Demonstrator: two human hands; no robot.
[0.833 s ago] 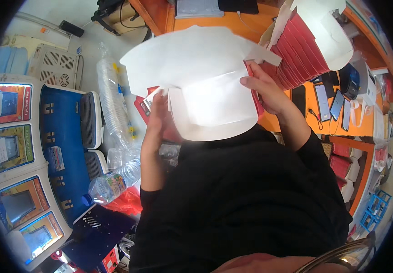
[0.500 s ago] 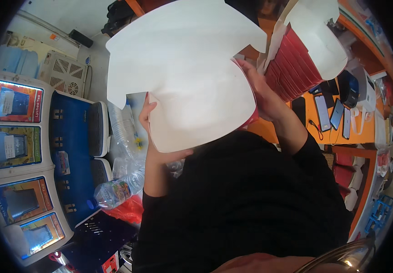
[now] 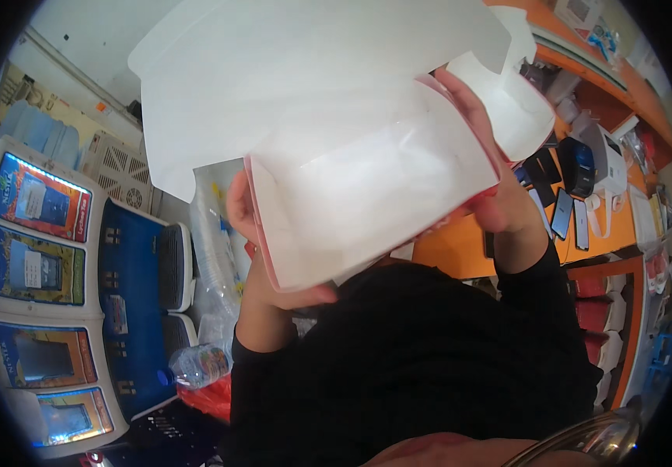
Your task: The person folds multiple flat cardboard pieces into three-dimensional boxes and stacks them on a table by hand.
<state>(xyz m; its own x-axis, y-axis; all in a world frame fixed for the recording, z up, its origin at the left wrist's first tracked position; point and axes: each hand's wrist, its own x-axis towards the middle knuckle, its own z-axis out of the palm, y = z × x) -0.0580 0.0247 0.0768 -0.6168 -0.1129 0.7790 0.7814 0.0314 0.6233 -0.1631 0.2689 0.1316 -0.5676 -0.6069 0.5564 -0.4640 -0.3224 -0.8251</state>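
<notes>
A cardboard food box, white inside and red outside, is held tilted in front of me, its large white lid flap spread open at the far side. My left hand grips its left wall, fingers outside and thumb under the near edge. On the other side my right hand is closed around the right wall, partly hidden behind it. Just beyond that hand are other white boxes, partly covered by the held one.
A drink dispenser with picture panels stands at the left. Near it lie a clear plastic bottle and a red plastic bag. Phones rest on the orange table at the right; folded boxes fill a shelf below.
The box's walls now stand up more squarely, making a deeper tray. Box and hands have come slightly nearer, and the view has shifted. Both hands keep their hold.
</notes>
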